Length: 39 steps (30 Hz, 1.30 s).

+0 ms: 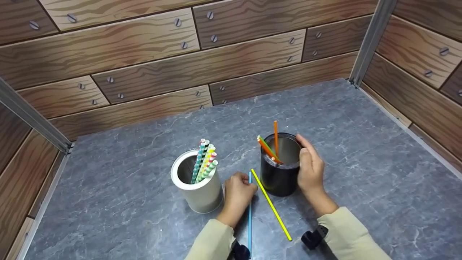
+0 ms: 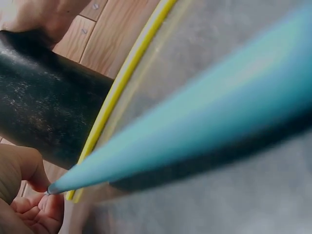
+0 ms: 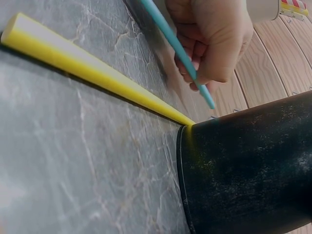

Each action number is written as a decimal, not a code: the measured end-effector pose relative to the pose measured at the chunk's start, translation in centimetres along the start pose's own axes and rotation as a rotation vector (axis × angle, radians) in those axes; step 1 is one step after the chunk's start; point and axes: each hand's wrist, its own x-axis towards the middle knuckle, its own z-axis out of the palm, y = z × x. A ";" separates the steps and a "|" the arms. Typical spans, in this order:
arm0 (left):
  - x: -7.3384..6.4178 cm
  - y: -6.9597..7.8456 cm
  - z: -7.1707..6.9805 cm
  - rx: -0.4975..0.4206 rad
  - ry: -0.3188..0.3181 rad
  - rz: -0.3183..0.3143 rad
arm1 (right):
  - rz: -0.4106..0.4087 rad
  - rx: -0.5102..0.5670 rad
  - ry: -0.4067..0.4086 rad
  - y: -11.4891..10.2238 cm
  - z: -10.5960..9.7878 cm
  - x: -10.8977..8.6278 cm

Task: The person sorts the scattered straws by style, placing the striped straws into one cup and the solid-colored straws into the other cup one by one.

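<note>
My left hand (image 1: 239, 193) pinches a blue straw (image 1: 249, 220) near its far end, between thumb and fingers. In the right wrist view the tip of that straw sticks out a little past the fingertips. My right hand (image 1: 312, 169) holds a black tumbler (image 1: 278, 180) by its right side, a finger up at the rim. Two orange straws (image 1: 276, 137) and a green straw (image 1: 267, 146) lean inside the tumbler. Between the blue straw and the tumbler, a yellow straw (image 1: 270, 204) lies on the table, its far end close to the tumbler's base.
Left of my left hand stands a white cup (image 1: 204, 198) with several striped paper straws (image 1: 205, 160) in it. The grey marbled table (image 1: 119, 187) is enclosed by wood-patterned walls (image 1: 144, 47) with metal corner posts (image 1: 370, 43).
</note>
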 end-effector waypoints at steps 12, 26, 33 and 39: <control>0.5 1.8 -1.3 -0.264 0.079 0.026 | 0.029 0.007 0.006 -0.2 0.0 0.0; 0.7 3.5 -2.4 -0.481 0.141 0.128 | 0.009 0.018 -0.014 0.0 0.0 0.0; 0.7 4.5 -3.3 -0.533 0.155 0.180 | 0.006 0.010 -0.010 -0.1 0.0 0.0; 0.6 5.5 -4.1 -0.601 0.178 0.214 | 0.008 0.007 -0.004 -0.1 0.0 0.0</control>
